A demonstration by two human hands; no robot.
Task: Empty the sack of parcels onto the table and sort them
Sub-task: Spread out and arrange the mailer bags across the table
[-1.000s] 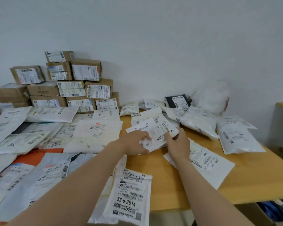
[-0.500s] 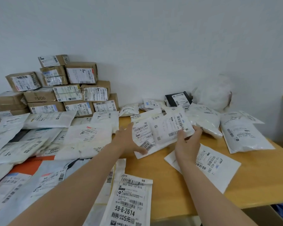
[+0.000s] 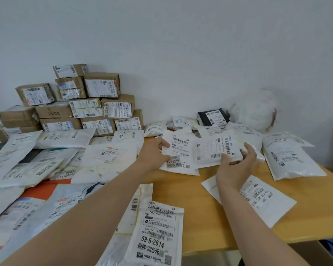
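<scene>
Right hand (image 3: 236, 167): has carried the small white padded parcel (image 3: 217, 148) a little to the right since half a second ago, so it overlaps its neighbour less. The fingers curl under its near edge and the thumb is up along its right side.
Left hand (image 3: 154, 156): as before at the left edge of the flat white paper mailer (image 3: 178, 150) (label ending 6-2610). The thumb lies on the top corner and bent fingers pinch the edge below.
Held pair: the parcel lies on the mailer's right part.
Under the right wrist: a flat white envelope (image 3: 267, 200) on the wood, apart from the held pair.
Open room: bare top of the yellow wooden table (image 3: 196, 192) between the pair, the envelope and a long white labelled mailer (image 3: 158, 233), which overhangs the near edge.
Right edge: a plump white poly bag (image 3: 288, 160) lies close to it.
Back wall: a black labelled parcel (image 3: 213, 117) and a crumpled white sack (image 3: 254, 110).
Left: overlapping white and grey poly mailers (image 3: 46, 160), with stacked brown cardboard boxes (image 3: 96, 104) behind.
</scene>
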